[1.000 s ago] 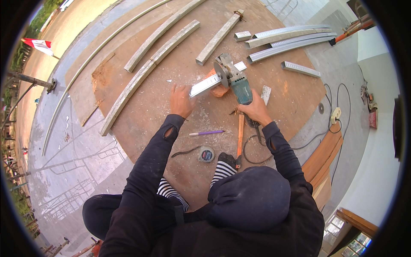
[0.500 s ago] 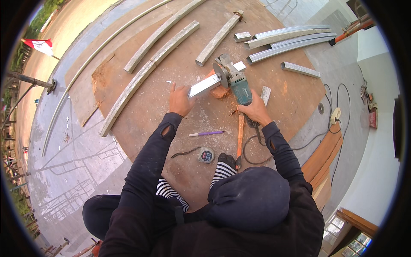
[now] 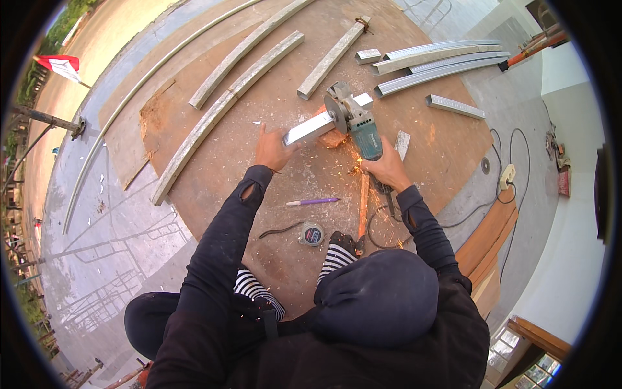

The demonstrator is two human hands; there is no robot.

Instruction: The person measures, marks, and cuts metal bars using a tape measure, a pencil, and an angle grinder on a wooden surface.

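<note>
My right hand (image 3: pixel 389 167) is closed round the rear of a teal angle grinder (image 3: pixel 367 139). The grinder's disc (image 3: pixel 335 113) meets a short silver metal channel (image 3: pixel 307 129), and orange sparks stream from there toward me. My left hand (image 3: pixel 275 149) grips the near left end of that channel, one finger sticking up. Beneath the channel is an orange-red block (image 3: pixel 332 138), partly hidden. A hammer with an orange handle (image 3: pixel 363 206) lies just below my right hand. Between my forearms are a purple marker (image 3: pixel 314 201) and a round tape measure (image 3: pixel 312 234).
Long dusty metal bars (image 3: pixel 220 120) lie at the far left of the brown board (image 3: pixel 259 214). Several silver channels (image 3: pixel 447 70) lie at the far right. The black power cord (image 3: pixel 470 214) runs right to a socket block (image 3: pixel 507 175) beside wooden planks (image 3: pixel 486 230). My striped-sock feet are close by.
Bright sparks now fly from the disc, spreading over the hammer and toward my feet; before, hardly any glow showed. Both hands keep nearly the same place and hold.
</note>
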